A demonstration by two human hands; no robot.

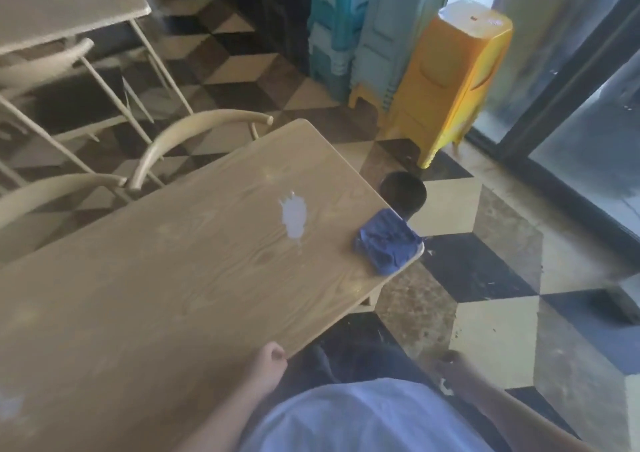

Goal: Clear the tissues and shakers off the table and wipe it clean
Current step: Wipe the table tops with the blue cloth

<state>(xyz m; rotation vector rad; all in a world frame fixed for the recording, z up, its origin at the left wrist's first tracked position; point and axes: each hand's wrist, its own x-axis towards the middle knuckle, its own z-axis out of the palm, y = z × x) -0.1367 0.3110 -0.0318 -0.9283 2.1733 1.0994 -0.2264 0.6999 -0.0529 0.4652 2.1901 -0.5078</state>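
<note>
Left hand (266, 365): fingers curled, gripping the table (138, 278) at its near corner.
Right hand (450, 368): low beside the table; blurred and dim, grip cannot be told.
Cloth (388, 242): blue, crumpled, on the table edge ahead of the hands.
Spill (294, 219): pale patch left of the cloth.
Bin (403, 193): dark, partly hidden behind the table.
</note>
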